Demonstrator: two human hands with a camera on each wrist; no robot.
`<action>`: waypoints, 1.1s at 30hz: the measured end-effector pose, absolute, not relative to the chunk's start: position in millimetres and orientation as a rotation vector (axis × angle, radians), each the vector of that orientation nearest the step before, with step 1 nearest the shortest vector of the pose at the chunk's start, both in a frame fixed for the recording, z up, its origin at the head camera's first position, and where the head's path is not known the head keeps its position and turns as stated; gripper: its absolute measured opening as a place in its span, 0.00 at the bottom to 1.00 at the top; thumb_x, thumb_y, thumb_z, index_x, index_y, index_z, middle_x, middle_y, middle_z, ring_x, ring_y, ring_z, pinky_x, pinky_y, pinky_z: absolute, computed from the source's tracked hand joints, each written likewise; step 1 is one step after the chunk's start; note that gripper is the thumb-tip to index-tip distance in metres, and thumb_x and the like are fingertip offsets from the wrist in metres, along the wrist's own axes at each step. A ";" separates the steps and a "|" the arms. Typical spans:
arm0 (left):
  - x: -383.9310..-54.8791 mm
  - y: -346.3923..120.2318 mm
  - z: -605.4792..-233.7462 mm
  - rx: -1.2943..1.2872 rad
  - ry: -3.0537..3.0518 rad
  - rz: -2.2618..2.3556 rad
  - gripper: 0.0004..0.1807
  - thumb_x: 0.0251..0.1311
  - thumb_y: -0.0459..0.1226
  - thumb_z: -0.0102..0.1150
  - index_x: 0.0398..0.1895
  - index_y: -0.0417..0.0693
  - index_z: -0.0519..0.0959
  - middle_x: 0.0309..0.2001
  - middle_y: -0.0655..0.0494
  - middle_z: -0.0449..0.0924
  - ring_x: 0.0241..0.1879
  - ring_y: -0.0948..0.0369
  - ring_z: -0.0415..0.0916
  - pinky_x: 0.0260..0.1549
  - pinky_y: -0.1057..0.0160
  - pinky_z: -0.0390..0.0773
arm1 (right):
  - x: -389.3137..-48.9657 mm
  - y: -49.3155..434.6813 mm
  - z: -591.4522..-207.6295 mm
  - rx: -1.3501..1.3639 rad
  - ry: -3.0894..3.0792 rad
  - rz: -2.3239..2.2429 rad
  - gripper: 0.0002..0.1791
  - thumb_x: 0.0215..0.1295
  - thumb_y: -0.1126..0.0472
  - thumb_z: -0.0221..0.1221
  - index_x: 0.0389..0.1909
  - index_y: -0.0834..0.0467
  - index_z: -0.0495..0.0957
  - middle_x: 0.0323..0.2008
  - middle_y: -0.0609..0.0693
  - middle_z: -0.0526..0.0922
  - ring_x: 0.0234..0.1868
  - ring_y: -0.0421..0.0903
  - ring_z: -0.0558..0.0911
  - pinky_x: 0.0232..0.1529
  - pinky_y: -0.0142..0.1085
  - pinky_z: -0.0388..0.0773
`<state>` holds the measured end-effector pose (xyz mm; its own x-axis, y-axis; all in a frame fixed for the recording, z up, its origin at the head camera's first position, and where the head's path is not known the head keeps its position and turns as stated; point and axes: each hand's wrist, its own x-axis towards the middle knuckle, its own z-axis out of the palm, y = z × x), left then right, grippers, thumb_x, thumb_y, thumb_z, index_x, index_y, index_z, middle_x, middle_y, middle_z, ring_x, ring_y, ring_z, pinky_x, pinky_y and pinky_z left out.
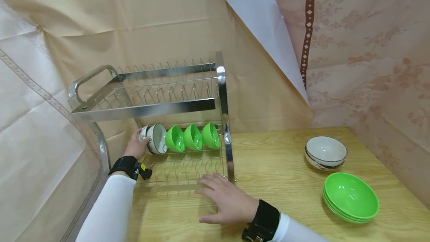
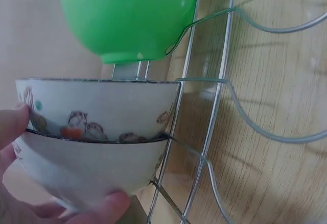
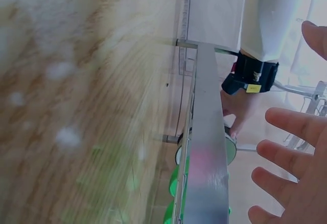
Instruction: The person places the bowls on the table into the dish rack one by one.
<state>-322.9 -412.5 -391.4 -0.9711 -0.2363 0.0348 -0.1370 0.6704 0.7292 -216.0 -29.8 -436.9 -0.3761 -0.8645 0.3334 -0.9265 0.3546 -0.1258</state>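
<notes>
My left hand (image 1: 135,146) grips two white bowls (image 1: 159,139) that stand on edge, side by side, at the left end of the rack's lower tier. In the left wrist view the thumb lies against the patterned bowl (image 2: 102,109), and the fingers reach round the outer bowl (image 2: 97,165). Beside them several small green bowls (image 1: 175,139) are tilted in the wire slots. My right hand (image 1: 231,199) holds nothing and hovers with spread fingers by the rack's front right corner. The right wrist view shows its fingers (image 3: 286,155) apart from the metal bar.
The two-tier metal dish rack (image 1: 144,113) stands on the wooden table (image 1: 268,171) against a cloth backdrop. At the right are stacked white bowls (image 1: 326,152) and stacked green bowls (image 1: 351,197). Wire dividers line the upper tier.
</notes>
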 end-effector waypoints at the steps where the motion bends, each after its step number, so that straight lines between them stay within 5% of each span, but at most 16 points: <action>1: -322.3 -413.6 -391.3 0.297 -2.758 -1.194 0.36 0.75 0.44 0.40 0.77 0.41 0.38 0.68 0.23 0.49 0.62 0.36 0.53 0.59 0.38 0.62 | -215.5 -29.4 -436.3 1.618 -2.405 0.438 0.37 0.62 0.29 0.51 0.63 0.50 0.69 0.68 0.50 0.62 0.70 0.47 0.51 0.70 0.53 0.53; 5: -319.0 -413.4 -388.1 0.280 -2.771 -1.235 0.35 0.76 0.44 0.36 0.77 0.42 0.35 0.66 0.24 0.51 0.56 0.37 0.59 0.44 0.49 0.71 | -214.6 -28.8 -434.0 1.626 -2.405 0.446 0.37 0.62 0.30 0.52 0.63 0.49 0.69 0.69 0.49 0.62 0.70 0.46 0.51 0.70 0.52 0.53; 9: -317.7 -411.6 -384.9 0.291 -2.772 -1.267 0.36 0.76 0.45 0.35 0.77 0.44 0.35 0.66 0.25 0.51 0.53 0.39 0.60 0.36 0.59 0.69 | -213.6 -28.2 -432.8 1.629 -2.404 0.439 0.38 0.62 0.28 0.50 0.63 0.49 0.70 0.68 0.48 0.62 0.69 0.46 0.51 0.70 0.50 0.53; 14: -318.4 -411.3 -385.6 0.284 -2.775 -1.276 0.36 0.76 0.44 0.35 0.77 0.44 0.33 0.69 0.25 0.45 0.59 0.37 0.54 0.48 0.49 0.70 | -212.5 -27.4 -433.1 1.628 -2.408 0.455 0.37 0.61 0.29 0.51 0.63 0.50 0.70 0.69 0.47 0.61 0.69 0.46 0.52 0.70 0.50 0.54; 19: -319.7 -410.0 -387.7 0.277 -2.745 -1.295 0.37 0.75 0.43 0.38 0.77 0.42 0.33 0.72 0.27 0.38 0.66 0.36 0.41 0.65 0.36 0.51 | -210.9 -26.1 -433.5 1.625 -2.417 0.468 0.37 0.62 0.28 0.51 0.63 0.50 0.70 0.69 0.47 0.61 0.69 0.45 0.52 0.70 0.50 0.55; 33: -276.3 -350.5 -378.1 0.265 -2.605 -0.965 0.39 0.74 0.46 0.43 0.75 0.31 0.41 0.69 0.24 0.42 0.65 0.34 0.44 0.62 0.32 0.53 | -209.0 -18.1 -435.4 1.618 -2.389 0.465 0.37 0.62 0.29 0.52 0.63 0.51 0.70 0.67 0.49 0.64 0.68 0.46 0.54 0.69 0.53 0.56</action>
